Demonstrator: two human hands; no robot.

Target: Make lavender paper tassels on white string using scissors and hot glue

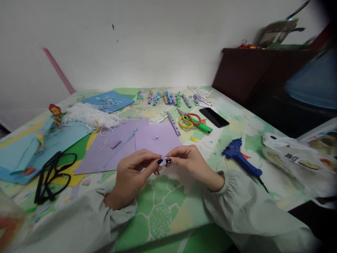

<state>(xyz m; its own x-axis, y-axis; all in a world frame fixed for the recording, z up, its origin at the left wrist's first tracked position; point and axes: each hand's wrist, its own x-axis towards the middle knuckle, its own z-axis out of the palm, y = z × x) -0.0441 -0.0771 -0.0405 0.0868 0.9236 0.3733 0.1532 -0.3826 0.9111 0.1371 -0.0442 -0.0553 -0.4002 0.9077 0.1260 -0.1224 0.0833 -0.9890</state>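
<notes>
My left hand [137,170] and my right hand [191,161] meet at the fingertips over the near middle of the table. Both pinch a small piece of purple paper [163,162], mostly covered by my fingers and thumbs. Beyond them lie sheets of purple paper [158,135], one with a few dark scraps on it. A thin blue strip [121,147] crosses the left purple sheet. Past my right hand rests a purple paper tube with dark holes [173,123], beside scissors with red and yellow handles [185,122].
Right of my hands are a blue glue gun [240,156], a black phone [214,117], a green cutter [202,127] and a plastic bag [297,161]. Leftward lie black glasses [54,175] and white cord [86,116]. Several decorated paper tubes [167,97] line the back.
</notes>
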